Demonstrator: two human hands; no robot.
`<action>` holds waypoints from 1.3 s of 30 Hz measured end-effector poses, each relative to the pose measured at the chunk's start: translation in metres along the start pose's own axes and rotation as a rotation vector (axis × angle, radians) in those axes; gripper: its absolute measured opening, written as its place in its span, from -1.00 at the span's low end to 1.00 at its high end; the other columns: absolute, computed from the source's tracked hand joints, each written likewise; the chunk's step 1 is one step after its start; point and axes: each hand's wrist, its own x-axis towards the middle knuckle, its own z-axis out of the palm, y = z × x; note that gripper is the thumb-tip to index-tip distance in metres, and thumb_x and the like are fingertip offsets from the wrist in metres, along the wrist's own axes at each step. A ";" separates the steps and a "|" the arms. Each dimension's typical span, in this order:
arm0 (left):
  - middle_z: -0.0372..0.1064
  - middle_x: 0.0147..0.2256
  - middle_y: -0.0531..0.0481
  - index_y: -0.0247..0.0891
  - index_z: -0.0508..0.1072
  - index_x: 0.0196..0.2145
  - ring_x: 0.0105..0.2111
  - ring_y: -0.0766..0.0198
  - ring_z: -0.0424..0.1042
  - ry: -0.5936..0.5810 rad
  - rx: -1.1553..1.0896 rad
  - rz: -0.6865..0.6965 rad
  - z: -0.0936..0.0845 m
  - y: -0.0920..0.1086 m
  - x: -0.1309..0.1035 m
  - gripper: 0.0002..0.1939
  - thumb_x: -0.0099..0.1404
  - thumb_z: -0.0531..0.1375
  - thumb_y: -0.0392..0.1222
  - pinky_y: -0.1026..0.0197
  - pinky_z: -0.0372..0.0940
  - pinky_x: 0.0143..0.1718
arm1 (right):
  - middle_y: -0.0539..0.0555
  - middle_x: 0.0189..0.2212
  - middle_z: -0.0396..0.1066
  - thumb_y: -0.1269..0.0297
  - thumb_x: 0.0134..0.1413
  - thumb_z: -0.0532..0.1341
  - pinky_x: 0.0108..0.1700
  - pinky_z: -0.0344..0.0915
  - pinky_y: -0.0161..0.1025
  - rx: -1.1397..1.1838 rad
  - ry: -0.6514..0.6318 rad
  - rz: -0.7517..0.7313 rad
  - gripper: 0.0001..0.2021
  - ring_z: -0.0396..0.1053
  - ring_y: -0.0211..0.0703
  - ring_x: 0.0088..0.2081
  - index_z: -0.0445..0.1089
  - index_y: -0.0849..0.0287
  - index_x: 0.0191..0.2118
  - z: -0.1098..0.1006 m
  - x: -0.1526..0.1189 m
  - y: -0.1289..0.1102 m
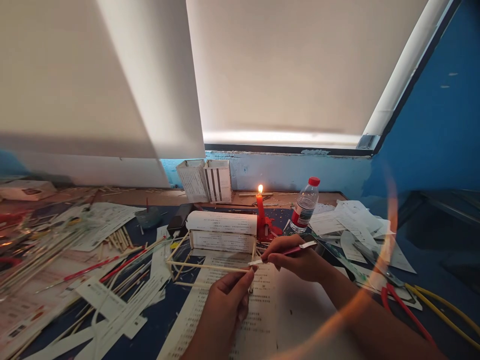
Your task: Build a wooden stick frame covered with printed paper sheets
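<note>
My left hand (227, 301) pinches the near right corner of a frame of thin pale wooden sticks (208, 267). This frame lies over a long printed paper sheet (219, 310), with a rolled printed paper (225, 222) just behind it. Between the fingers of my right hand (292, 259) is a slim tool with a dark red handle and flat whitish ends (308, 245). Its left tip meets the frame's corner right by my left fingertips; whether it touches the wood I cannot tell. Beyond the hands a lit red candle (260, 215) stands upright in red wax.
A water bottle (305, 205) with a red cap stands right of the candle. Two paper-covered boxes (218, 182) lean by the wall. Sticks and paper strips (123, 315) litter the left; loose papers (348, 225) and red-and-yellow-handled tools (408, 310) lie right. An orange blurred streak crosses the right foreground.
</note>
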 end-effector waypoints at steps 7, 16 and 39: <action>0.09 -0.72 0.23 -0.31 0.63 -0.38 -0.75 0.56 -0.03 -0.006 0.009 -0.006 -0.001 0.000 0.002 -0.55 -0.09 0.50 0.11 0.41 -0.16 -0.72 | 0.04 -0.45 0.49 0.27 0.17 0.35 -0.39 0.36 -0.34 -0.034 0.075 -0.014 -0.87 0.39 -0.28 -0.45 0.61 0.21 -0.24 0.001 0.001 -0.001; 0.08 -0.71 0.24 -0.32 0.62 -0.36 -0.74 0.56 -0.08 -0.012 0.027 0.006 -0.003 -0.003 0.002 -0.56 -0.04 0.48 0.11 0.40 -0.18 -0.72 | 0.05 -0.46 0.50 0.24 0.18 0.35 -0.41 0.36 -0.34 -0.041 0.062 0.003 -0.84 0.39 -0.27 -0.46 0.61 0.21 -0.23 0.003 0.002 -0.001; 0.10 -0.71 0.23 -0.32 0.63 -0.36 -0.74 0.57 -0.04 0.004 0.003 -0.007 -0.002 -0.001 0.001 -0.57 -0.04 0.48 0.10 0.41 -0.17 -0.71 | 0.07 -0.46 0.52 0.19 0.17 0.35 -0.38 0.38 -0.30 0.017 0.053 0.034 -0.81 0.42 -0.24 -0.44 0.62 0.20 -0.23 0.007 0.005 0.002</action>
